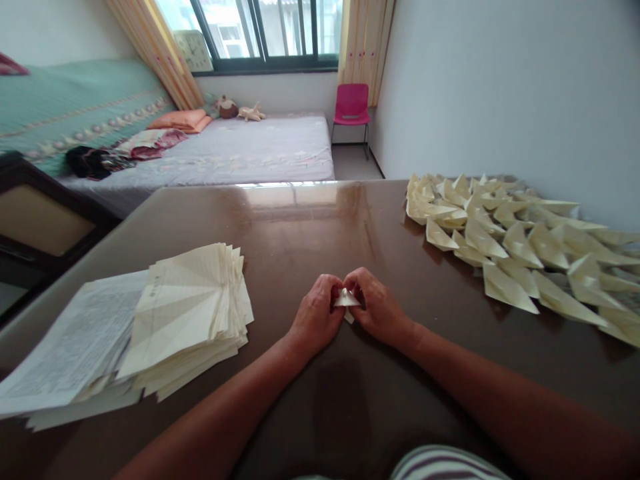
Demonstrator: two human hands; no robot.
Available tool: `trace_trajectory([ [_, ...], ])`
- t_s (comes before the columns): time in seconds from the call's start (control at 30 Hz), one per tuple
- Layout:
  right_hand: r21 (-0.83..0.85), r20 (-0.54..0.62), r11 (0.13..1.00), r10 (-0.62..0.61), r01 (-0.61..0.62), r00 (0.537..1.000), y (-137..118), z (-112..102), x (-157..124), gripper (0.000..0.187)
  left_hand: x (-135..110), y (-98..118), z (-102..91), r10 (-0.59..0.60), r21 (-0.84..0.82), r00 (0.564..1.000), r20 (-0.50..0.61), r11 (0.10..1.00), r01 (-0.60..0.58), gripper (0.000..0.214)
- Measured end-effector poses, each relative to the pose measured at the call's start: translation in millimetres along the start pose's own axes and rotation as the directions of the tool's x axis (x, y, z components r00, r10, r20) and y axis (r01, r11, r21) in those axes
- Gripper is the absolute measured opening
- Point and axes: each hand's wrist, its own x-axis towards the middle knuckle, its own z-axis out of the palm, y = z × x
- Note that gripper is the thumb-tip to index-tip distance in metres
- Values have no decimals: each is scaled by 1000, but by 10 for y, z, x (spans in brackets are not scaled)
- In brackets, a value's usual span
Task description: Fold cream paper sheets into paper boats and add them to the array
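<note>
Between my two hands is a small folded piece of cream paper (347,299), held just over the brown table (300,233). The fingers of my left hand (319,310) are curled on its left side, thumb and forefinger pinching it. My right hand (376,308) pinches the right side in the same way, and the knuckles of both hands nearly touch. A pale tip of paper sticks out below the fold. Much of the paper is hidden by my fingers.
Left on the table lies a stack of creased cream sheets (185,313), partly over printed white sheets (75,347). Many folded paper boats (520,247) crowd the right side by the wall. Beyond the table are a bed (260,150) and a pink chair (351,105).
</note>
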Motion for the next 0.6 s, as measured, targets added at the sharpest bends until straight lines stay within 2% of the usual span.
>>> trace_trajectory([
  [0.13,-23,40,999,-29,30,999,55,-16,41,26,46,-44,-18,-1,58,1000,17,998,0,16],
  [0.3,-129,167,985,-89,111,982,158,-133,84,18,41,-93,-84,102,155,990,96,981,-116,13],
  [0.47,-3,293,987,-152,159,944,233,-299,113,15,-3,-167,-204,224,148,956,191,956,-254,10],
  [0.6,72,344,978,-206,193,916,251,-406,129,10,4,-192,-304,330,207,899,287,895,-395,21],
])
